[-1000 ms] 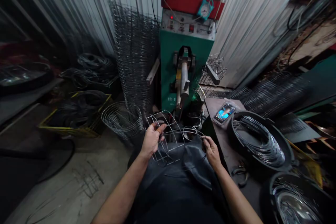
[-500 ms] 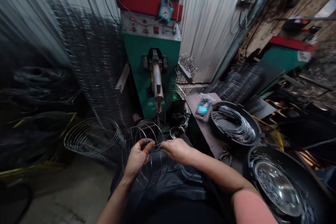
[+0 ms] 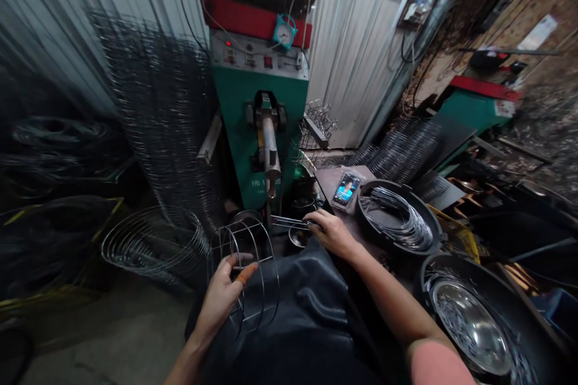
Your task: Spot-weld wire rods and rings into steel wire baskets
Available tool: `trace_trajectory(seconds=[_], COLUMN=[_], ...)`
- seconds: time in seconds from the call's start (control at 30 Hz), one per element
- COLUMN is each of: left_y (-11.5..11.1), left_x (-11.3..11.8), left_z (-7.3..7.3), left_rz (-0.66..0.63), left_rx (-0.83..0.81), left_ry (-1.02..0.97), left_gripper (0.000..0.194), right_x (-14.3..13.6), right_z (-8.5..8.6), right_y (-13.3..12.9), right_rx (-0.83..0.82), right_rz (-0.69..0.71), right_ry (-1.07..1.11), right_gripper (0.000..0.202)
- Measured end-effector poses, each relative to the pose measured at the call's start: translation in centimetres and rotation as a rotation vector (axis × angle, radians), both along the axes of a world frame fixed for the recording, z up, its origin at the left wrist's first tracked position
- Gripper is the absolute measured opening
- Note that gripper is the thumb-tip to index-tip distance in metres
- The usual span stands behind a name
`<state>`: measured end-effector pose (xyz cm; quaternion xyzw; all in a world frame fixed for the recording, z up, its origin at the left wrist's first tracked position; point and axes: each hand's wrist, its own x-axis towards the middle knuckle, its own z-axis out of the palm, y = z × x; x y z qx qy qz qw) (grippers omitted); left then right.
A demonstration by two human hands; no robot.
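Note:
My left hand (image 3: 224,289) is closed on a round wire cage (image 3: 277,271) made of rings joined by short cross rods. An orange cover wraps its thumb. The cage rests against the dark apron (image 3: 311,307) over my lap. To the right of the cage, my right hand (image 3: 331,232) pinches a few thin metal rods (image 3: 289,220) that point left, toward the lower tip of the machine's metal arm (image 3: 271,156). A gap separates the rods from the cage.
Ahead stands a green machine (image 3: 289,87) with a dial gauge (image 3: 284,33). Stacked wire rings (image 3: 158,96) rise at left, above looser rings (image 3: 108,246). At right are a phone (image 3: 345,187), a black tray of wire rings (image 3: 406,225) and a steel bowl (image 3: 487,337) of small metal pieces.
My right hand has moved away from the cage to the right and now shows thin rods in its fingers. My left hand keeps the cage, slightly lower. The view has shifted a little.

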<state>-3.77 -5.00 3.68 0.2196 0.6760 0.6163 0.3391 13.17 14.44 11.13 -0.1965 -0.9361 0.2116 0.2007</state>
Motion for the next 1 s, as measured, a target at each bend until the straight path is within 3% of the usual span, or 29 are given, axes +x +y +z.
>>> trace_trajectory(seconds=[0.17,0.3,0.57,0.8,1.0], left_y=[1.1,3.1,7.3,9.5,10.4], left_x=[-0.5,-1.7,-4.5,-6.1,-6.9], left_z=[0.1,0.9,1.0,0.7,-0.2], left_rz=[0.014,0.064,-0.002,0.083,0.111], left_rx=[0.001,0.022,0.087,0.124,0.124], left_ry=[-0.069,-0.145,-0.07,-0.164,-0.146], left_gripper=[0.042,0.039,0.034,0.037,0.035], right_x=[-0.5,-1.5,-3.0,-4.2,-5.8], right_z=[-2.2,-3.0,-4.5,-5.2,-7.9], right_y=[2.4,3.7,6.1,10.7,13.4], right_rx=[-0.16,-0.276,-0.541,-0.48,-0.386], right_rz=[-0.062,-0.094,0.045,0.105,-0.057], right_ry=[0.199,0.259,0.121,0.12,0.223], right_gripper=[0.017,0.011,0.021,0.029,0.028])
